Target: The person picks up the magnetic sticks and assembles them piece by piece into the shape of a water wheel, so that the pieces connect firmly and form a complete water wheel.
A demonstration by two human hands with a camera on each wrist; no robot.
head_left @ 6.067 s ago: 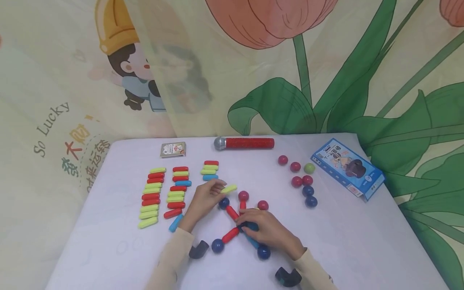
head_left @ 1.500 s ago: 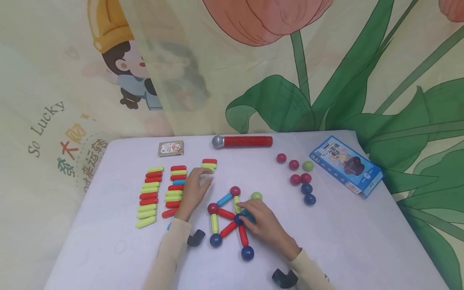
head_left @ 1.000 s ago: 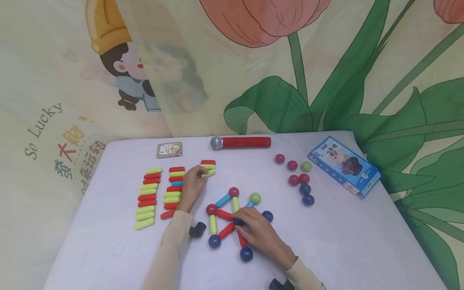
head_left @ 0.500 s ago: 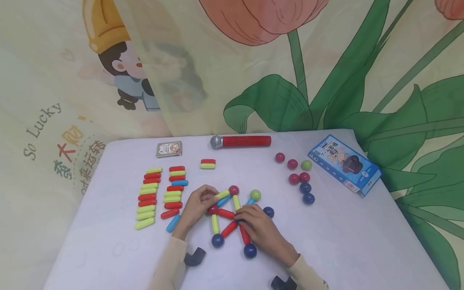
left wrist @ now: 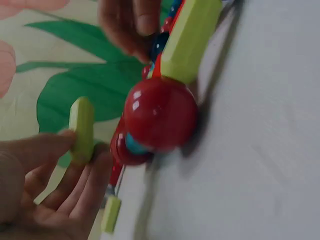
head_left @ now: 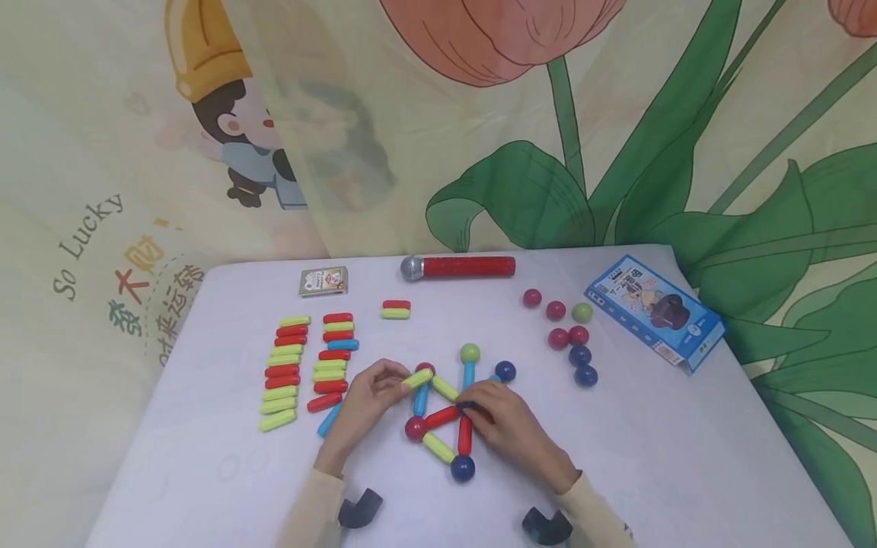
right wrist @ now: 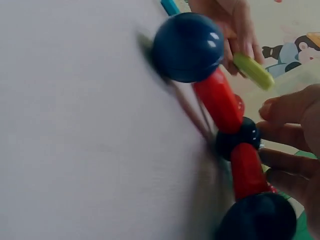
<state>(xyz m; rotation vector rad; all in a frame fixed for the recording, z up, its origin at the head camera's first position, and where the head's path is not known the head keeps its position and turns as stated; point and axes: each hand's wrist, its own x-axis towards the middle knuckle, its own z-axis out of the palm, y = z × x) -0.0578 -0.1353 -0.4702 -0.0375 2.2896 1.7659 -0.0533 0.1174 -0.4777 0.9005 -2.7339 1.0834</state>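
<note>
My left hand (head_left: 370, 394) pinches a yellow-green magnetic rod (left wrist: 81, 129) between thumb and fingers, raised near a magenta ball (head_left: 425, 368) of the flat rod-and-ball wheel. My right hand (head_left: 515, 425) holds the dark blue centre ball (right wrist: 238, 138) by its fingertips. Red, blue and yellow-green rods spread from that ball to outer balls, including a green ball (head_left: 470, 352), a second magenta ball (head_left: 415, 428) and a dark blue ball (head_left: 462, 468). A blue rod and two yellow-green rods form visible rim or spoke links on the left. The right hand hides part of the wheel.
Several loose rods lie in two columns (head_left: 279, 371) at left, with a red rod (head_left: 397, 304) and a yellow-green one farther back. Loose balls (head_left: 558, 338) sit at right beside a blue box (head_left: 654, 312). A red microphone (head_left: 469, 266) and card box (head_left: 324, 281) lie behind.
My left hand has taken a yellow-green rod from the small back group and brought it to the wheel. The wheel has turned counterclockwise under my right hand; earlier, rim rods were added.
</note>
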